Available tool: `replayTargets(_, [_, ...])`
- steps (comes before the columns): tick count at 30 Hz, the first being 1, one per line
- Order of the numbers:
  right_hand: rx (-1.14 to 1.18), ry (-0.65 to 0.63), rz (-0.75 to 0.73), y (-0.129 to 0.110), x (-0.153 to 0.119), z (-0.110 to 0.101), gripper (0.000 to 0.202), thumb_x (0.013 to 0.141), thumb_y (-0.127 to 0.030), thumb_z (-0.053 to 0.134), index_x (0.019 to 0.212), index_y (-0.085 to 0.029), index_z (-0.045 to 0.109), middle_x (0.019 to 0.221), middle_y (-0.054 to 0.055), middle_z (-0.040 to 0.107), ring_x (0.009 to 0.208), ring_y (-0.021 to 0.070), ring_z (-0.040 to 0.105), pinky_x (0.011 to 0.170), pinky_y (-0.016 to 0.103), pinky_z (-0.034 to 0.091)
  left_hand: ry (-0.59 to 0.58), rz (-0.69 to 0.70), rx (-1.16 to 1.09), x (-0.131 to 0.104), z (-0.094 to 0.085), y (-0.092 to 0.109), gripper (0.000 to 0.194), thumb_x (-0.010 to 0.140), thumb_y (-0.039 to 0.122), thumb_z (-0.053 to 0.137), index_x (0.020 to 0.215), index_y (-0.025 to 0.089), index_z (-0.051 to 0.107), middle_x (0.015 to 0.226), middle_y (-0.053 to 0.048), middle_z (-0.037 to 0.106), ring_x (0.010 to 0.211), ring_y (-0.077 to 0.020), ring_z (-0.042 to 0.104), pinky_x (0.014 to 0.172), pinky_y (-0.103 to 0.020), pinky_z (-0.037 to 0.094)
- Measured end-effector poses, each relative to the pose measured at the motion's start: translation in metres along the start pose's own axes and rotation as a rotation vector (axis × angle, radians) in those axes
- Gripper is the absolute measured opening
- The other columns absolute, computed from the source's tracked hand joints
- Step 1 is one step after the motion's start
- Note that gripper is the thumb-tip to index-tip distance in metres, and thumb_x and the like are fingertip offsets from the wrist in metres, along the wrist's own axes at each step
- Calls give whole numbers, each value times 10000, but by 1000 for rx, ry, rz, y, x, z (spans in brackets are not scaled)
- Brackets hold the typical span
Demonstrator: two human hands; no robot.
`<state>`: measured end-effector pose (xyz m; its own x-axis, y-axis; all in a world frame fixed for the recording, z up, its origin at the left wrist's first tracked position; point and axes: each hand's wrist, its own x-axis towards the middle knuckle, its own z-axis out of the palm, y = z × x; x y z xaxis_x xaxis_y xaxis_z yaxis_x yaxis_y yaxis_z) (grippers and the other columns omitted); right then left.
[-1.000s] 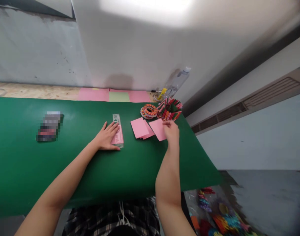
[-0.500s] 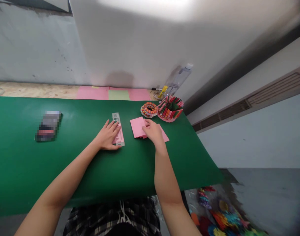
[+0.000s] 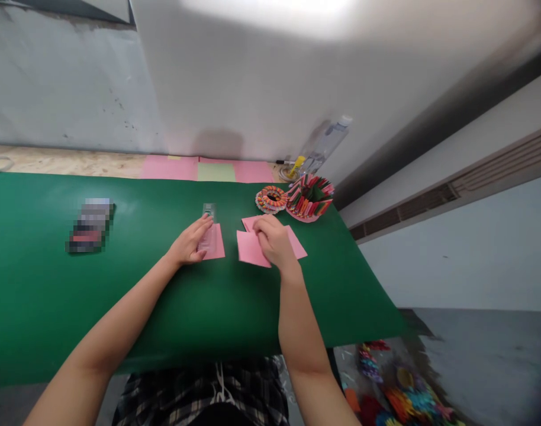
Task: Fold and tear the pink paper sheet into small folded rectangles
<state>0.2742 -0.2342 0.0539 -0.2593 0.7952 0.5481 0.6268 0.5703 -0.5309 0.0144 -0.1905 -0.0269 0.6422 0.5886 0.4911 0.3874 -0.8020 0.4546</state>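
Toward the far edge of the green bench (image 3: 186, 313), right of its middle, the right hand (image 3: 273, 242) has its thumb and fingertips pinched on a pink sheet (image 3: 253, 251). Half a second ago that hand was over the pink pile (image 3: 249, 222); now this piece sits out from it, shifted toward the near edge, so picking one from the pile seems to be the step in hand. A loose pink piece (image 3: 298, 244) lies on the side nearer the right edge.

The left hand (image 3: 188, 242) was spread flat across the clear ruler (image 3: 210, 209); its fingers are now drawn closer together at the ruler's left side, and whether that grip clasps it or only rests there I cannot tell. The ruler has shifted left, baring more of the pink square (image 3: 217, 245) under it, which suggests that square is less firmly pinned than before.
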Motion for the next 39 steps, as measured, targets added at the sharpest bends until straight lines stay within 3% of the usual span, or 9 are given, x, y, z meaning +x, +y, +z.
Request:
replayTargets(5, [-141,-177,-230,-4,1,28,288,800,-10,326,774,-182,555,882,101,607,871,208,521,841,379,457,102,48,-7,3,-2,9,877,827,734,172,1458,125,213,1478,-185,302,1385,-344,225,1095,-535,268])
replayTargets(9, [-110,-145,-254,-6,1,48,277,841,-33,333,815,-172,571,919,109,621,877,203,535,831,367,479,90,138,24,5,-3,14,884,823,731,208,1474,135,152,1507,-179,234,1392,-368,180,1093,-559,255])
replayTargets(14, [42,-48,-112,-6,1,56,232,848,-71,376,858,-186,577,995,102,620,972,201,553,874,379,481,-107,161,99,5,-1,15,911,807,679,372,1471,108,121,1478,-231,270,1383,-399,177,1060,-579,293])
replayTargets(22, [174,-62,68,0,1,56,268,801,-66,387,871,-181,619,1070,98,632,1054,186,576,959,378,443,-389,-16,208,5,-1,23,1001,729,706,504,1418,23,260,1447,-263,316,1386,-367,196,1086,-489,286])
replayTargets(27, [223,-39,253,1,2,47,202,856,-205,438,879,-188,638,1093,94,619,1081,199,564,959,397,437,-419,-43,290,7,-3,29,1018,714,762,451,1428,57,283,1468,-231,299,1392,-395,150,1088,-515,233])
replayTargets(30, [250,-46,420,7,1,45,294,836,-331,525,1086,-189,588,1221,125,549,1185,225,495,982,423,417,-432,-66,316,9,0,33,938,758,731,421,1443,108,274,1486,-186,293,1385,-392,175,1079,-507,223])
replayTargets(33, [291,-81,574,15,-3,49,594,757,-325,622,1298,-181,423,1374,163,427,1297,249,389,1045,451,351,-434,-98,338,11,3,36,882,769,703,429,1451,165,271,1507,-157,260,1370,-401,203,1056,-516,229])
replayTargets(36, [384,-69,698,21,-5,55,751,721,-282,641,1380,-177,296,1444,193,322,1313,257,378,1019,442,388,-423,-122,345,12,5,38,868,755,694,456,1450,209,274,1517,-147,233,1357,-400,229,1042,-517,234])
replayTargets(39, [492,-109,737,24,-6,59,766,712,-197,609,1395,-189,262,1359,183,439,1196,229,511,962,420,446,-434,-125,353,13,5,38,858,757,688,453,1447,205,283,1504,-144,270,1348,-399,240,1044,-518,222])
